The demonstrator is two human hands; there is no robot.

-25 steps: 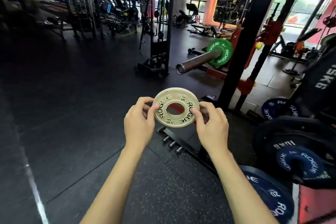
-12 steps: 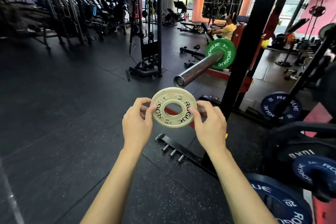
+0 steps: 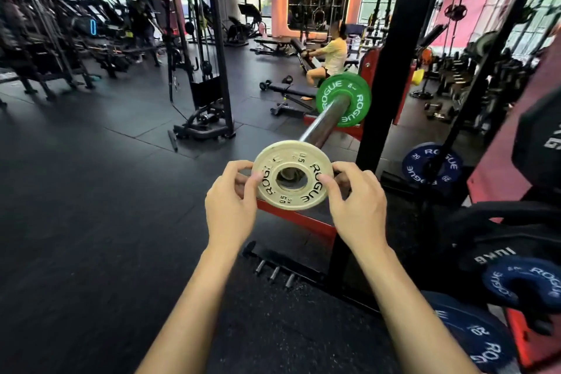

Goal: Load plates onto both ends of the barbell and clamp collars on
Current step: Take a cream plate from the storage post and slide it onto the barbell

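Now: small plate held up at the bar's end

Both hands pinch a small cream plate (image 3: 293,174) by its rim, the left hand (image 3: 232,206) on its left edge, the right hand (image 3: 356,206) on its right, fingers curled behind. The steel bar (image 3: 326,120) shows through the plate's hole, its tip just behind. Farther along the bar sits a green plate (image 3: 344,99), beside the black rack post (image 3: 391,55).

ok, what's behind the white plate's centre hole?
Through the white plate hole, the barbell sleeve end shows, with the green plate farther along. The plate covers whether the sleeve has entered.
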